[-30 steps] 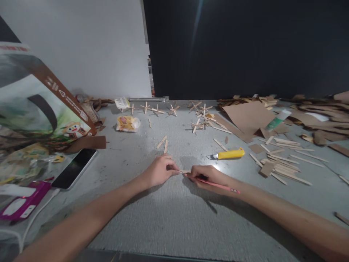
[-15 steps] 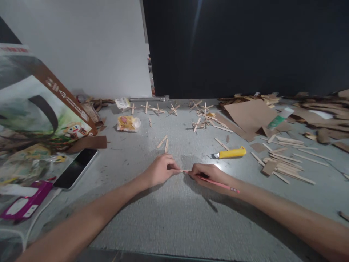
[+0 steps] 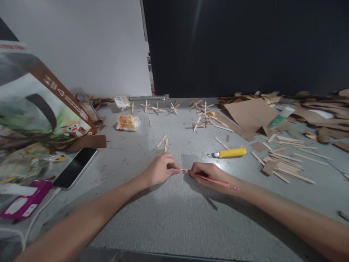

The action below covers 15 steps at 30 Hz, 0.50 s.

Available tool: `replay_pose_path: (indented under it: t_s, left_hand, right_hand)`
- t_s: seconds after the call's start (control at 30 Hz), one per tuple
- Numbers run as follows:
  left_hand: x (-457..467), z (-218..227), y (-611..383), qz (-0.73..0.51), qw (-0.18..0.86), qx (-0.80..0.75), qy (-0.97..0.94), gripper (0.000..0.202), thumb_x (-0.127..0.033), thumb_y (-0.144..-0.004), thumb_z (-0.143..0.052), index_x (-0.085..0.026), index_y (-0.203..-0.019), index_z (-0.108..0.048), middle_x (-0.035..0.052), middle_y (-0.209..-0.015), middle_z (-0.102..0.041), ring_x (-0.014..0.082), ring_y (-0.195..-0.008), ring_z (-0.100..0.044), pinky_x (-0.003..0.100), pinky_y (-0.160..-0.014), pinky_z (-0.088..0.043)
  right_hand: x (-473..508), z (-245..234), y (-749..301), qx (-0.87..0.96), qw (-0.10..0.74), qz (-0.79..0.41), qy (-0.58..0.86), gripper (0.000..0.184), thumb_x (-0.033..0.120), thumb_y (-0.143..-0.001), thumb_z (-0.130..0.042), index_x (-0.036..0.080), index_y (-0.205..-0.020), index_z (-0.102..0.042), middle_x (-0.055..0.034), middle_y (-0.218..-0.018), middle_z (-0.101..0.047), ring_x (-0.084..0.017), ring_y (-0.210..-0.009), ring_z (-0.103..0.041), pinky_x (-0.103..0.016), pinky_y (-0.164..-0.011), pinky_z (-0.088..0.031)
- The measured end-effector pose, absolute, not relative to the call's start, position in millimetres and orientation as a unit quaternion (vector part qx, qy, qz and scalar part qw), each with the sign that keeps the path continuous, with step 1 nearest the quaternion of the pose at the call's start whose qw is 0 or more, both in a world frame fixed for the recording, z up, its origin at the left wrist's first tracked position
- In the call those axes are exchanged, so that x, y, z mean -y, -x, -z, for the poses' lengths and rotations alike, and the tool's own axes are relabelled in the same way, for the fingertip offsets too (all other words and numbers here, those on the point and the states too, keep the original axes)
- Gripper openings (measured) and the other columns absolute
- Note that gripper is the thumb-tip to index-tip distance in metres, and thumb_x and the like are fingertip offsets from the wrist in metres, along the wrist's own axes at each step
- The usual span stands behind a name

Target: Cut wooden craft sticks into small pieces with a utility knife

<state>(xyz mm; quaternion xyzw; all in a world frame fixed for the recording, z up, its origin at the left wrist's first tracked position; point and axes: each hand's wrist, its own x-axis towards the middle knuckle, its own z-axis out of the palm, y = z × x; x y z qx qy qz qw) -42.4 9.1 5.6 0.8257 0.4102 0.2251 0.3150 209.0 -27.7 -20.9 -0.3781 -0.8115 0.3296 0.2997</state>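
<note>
Near the middle of the grey table (image 3: 152, 225), my left hand (image 3: 161, 169) pinches a small wooden stick (image 3: 181, 170), most of it hidden by the fingers. My right hand (image 3: 208, 174) is closed around a slim pink pen or pencil (image 3: 218, 181), whose front end meets the stick. I cannot make out any mark on the wood. Just beyond my left hand lie two short wooden pieces (image 3: 161, 141). A yellow-handled utility knife (image 3: 231, 152) rests past my right hand, its blade pointing left.
Several crossed-stick shapes (image 3: 173, 108) stand along the back, near a yellow packet (image 3: 128, 123). Loose sticks (image 3: 289, 165), brown cardboard (image 3: 249, 114) and a green-and-white tube (image 3: 281, 118) lie right. A phone (image 3: 76, 168), purple device (image 3: 25, 199) and large printed bag (image 3: 46, 98) occupy the left.
Both hands keep almost the same place and grip, the pink pen or pencil still against the stick. The view has shifted very slightly.
</note>
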Motion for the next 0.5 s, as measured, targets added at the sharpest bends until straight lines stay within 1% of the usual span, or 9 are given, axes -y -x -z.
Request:
replay_pose_path:
  t_s: [0.2, 0.37, 0.5]
  left_hand:
    - [-9.4, -4.1, 41.5, -0.226, 0.319, -0.417, -0.821, 0.011, -0.012, -0.085, -0.084, -0.02, -0.077, -0.082, 0.0009, -0.074, -0.065, 0.0198, -0.085, -0.064, 0.031, -0.078, -0.047]
    - [-9.4, -3.9, 41.0, -0.225, 0.321, -0.42, -0.818, 0.011, -0.012, -0.084, -0.085, -0.02, -0.077, -0.082, 0.0008, -0.074, -0.064, 0.0194, -0.084, -0.064, 0.03, -0.079, -0.048]
    - [-9.1, -4.8, 41.5, -0.225, 0.32, -0.418, -0.82, 0.012, -0.012, -0.084, -0.085, -0.02, -0.077, -0.082, 0.0001, -0.073, -0.063, 0.019, -0.083, -0.063, 0.031, -0.08, -0.049]
  right_hand:
    - [28.8, 19.1, -208.8, 0.808, 0.291, -0.351, 0.373, 0.015, 0.032, -0.097, -0.059, 0.022, -0.086, -0.064, -0.0006, -0.077, -0.069, -0.013, -0.065, -0.058, -0.023, -0.062, -0.047]
    - [28.7, 19.5, -209.0, 0.807, 0.292, -0.344, 0.383, 0.017, 0.034, -0.097, -0.059, 0.023, -0.085, -0.063, 0.0005, -0.074, -0.066, -0.013, -0.063, -0.056, -0.024, -0.06, -0.045]
    - [27.0, 23.2, -210.5, 0.806, 0.291, -0.354, 0.375, 0.015, 0.033, -0.097, -0.059, 0.023, -0.087, -0.063, 0.0, -0.076, -0.068, -0.013, -0.064, -0.057, -0.024, -0.061, -0.046]
